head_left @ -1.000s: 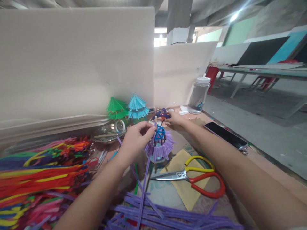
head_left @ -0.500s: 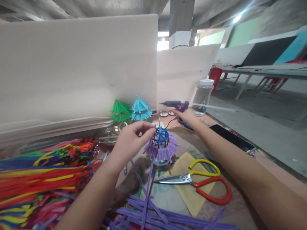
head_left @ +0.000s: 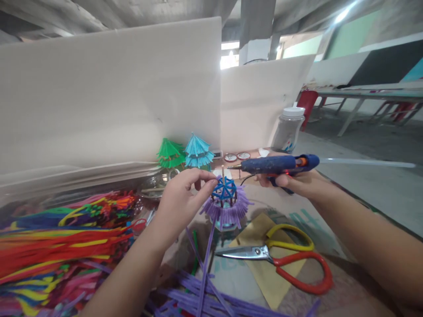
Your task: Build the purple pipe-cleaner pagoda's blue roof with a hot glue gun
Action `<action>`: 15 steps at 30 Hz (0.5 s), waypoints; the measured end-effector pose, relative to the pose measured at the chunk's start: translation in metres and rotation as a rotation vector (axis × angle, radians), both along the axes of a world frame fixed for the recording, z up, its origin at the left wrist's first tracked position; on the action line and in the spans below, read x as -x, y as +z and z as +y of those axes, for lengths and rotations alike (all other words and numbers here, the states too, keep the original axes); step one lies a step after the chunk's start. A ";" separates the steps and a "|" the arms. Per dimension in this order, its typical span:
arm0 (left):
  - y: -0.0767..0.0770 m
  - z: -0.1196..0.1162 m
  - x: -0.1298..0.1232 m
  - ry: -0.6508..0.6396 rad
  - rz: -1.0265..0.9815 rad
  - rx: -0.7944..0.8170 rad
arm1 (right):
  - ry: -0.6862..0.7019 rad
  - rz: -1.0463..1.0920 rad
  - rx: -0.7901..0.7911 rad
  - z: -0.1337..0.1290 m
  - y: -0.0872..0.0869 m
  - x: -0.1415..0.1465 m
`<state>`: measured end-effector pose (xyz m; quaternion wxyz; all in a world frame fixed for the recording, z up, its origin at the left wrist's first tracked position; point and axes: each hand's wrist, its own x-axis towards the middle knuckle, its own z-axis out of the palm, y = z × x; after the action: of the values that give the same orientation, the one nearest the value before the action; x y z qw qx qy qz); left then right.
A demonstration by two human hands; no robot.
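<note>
My left hand [head_left: 190, 189] is closed in a pinch at the upper left of a small pavilion-like model. A bit of purple pipe cleaner [head_left: 218, 178] shows at its fingertips; how far it runs behind the fingers is hidden. The model has a blue spoked frame [head_left: 225, 189] around an upright wooden stick [head_left: 223, 171], above a purple fringed skirt [head_left: 234, 213]. My right hand [head_left: 297, 181] grips a blue glue gun [head_left: 271, 164], its nozzle pointing left, close to the stick's top. A clear glue stick [head_left: 366, 162] juts from the gun's back.
Scissors [head_left: 261, 252] with yellow and red handles lie on yellow paper [head_left: 264, 281] in front. Purple pipe cleaners [head_left: 198, 295] are at the bottom, many-coloured ones [head_left: 66, 240] at left. Behind stand green [head_left: 170, 154] and light-blue [head_left: 198, 152] fringed models and a clear jar [head_left: 288, 130].
My right hand has brought the glue gun nearer and lower, its nozzle now by the stick. My left hand keeps its pinch at the blue frame. The view has shifted slightly.
</note>
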<state>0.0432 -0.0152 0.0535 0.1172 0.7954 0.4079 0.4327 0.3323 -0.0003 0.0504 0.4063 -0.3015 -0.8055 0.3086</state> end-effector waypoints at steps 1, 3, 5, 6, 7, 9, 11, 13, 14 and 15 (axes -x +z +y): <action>0.000 -0.001 -0.001 0.010 0.011 -0.030 | 0.019 -0.007 -0.016 -0.004 0.003 0.002; 0.000 -0.001 -0.002 0.023 0.033 -0.084 | 0.019 -0.014 -0.037 -0.008 0.007 0.007; 0.000 -0.002 -0.003 0.020 0.053 -0.128 | 0.007 -0.032 -0.029 -0.009 0.008 0.010; 0.000 -0.002 -0.003 0.014 0.059 -0.146 | 0.005 -0.032 -0.011 -0.008 0.007 0.010; 0.000 -0.002 -0.003 0.005 0.062 -0.161 | 0.007 -0.024 0.010 -0.006 0.006 0.010; 0.000 -0.002 -0.003 -0.008 0.060 -0.179 | 0.019 -0.023 0.038 -0.002 0.001 0.008; 0.000 -0.002 -0.003 -0.009 0.058 -0.183 | 0.005 -0.060 0.028 0.001 -0.003 0.005; 0.000 -0.003 -0.003 -0.004 0.066 -0.185 | -0.057 -0.107 0.014 0.002 -0.006 0.003; 0.000 -0.003 -0.003 -0.001 0.070 -0.187 | -0.093 -0.122 0.015 0.002 -0.007 0.003; 0.000 -0.003 -0.003 0.000 0.073 -0.190 | -0.121 -0.129 0.019 0.001 -0.007 0.003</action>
<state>0.0462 -0.0179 0.0533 0.0263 0.8181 0.3690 0.4403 0.3295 0.0010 0.0437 0.3685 -0.3729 -0.8072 0.2711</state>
